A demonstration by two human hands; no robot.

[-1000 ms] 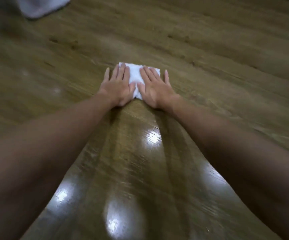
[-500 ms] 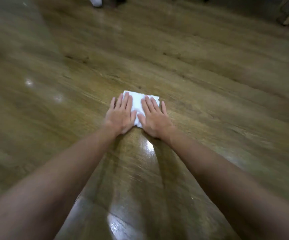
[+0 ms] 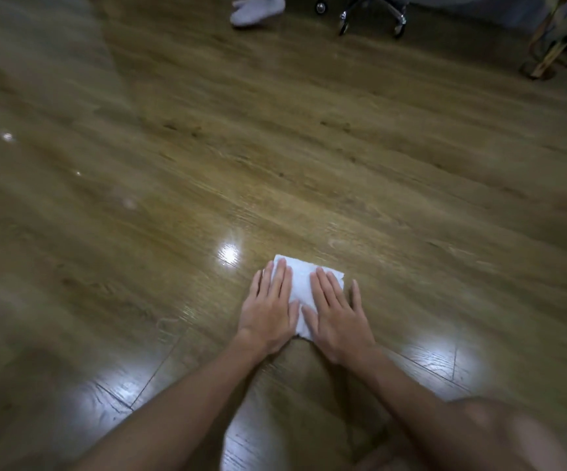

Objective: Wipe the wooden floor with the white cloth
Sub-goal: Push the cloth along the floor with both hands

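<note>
Fingers [image 3: 283, 277] of the left hand [image 3: 268, 316] lie straight and flat on the white cloth [image 3: 300, 283]; those of the right hand [image 3: 338, 316] lie likewise, both palms pressing the cloth down, the thumbs nearly meeting at its near edge. Neither hand curls round it. The folded cloth rests on the wooden floor [image 3: 377, 158], just right of centre in the near half of the scene, with its far edge and a strip between the hands exposed.

Surface: brown wood-grain planks with visible seams. Bright ceiling-light reflections show near left, near right, and just left of the cloth's far corner.

Surroundings, all well apart from the cloth at the far edge: a white-socked foot [image 3: 258, 10] far centre; a chrome chair base with castors [image 3: 370, 11] to its right; a wooden frame leg [image 3: 547, 56] at far right. The person's bare knee [image 3: 513, 436] intrudes at near right, beside the right forearm.
</note>
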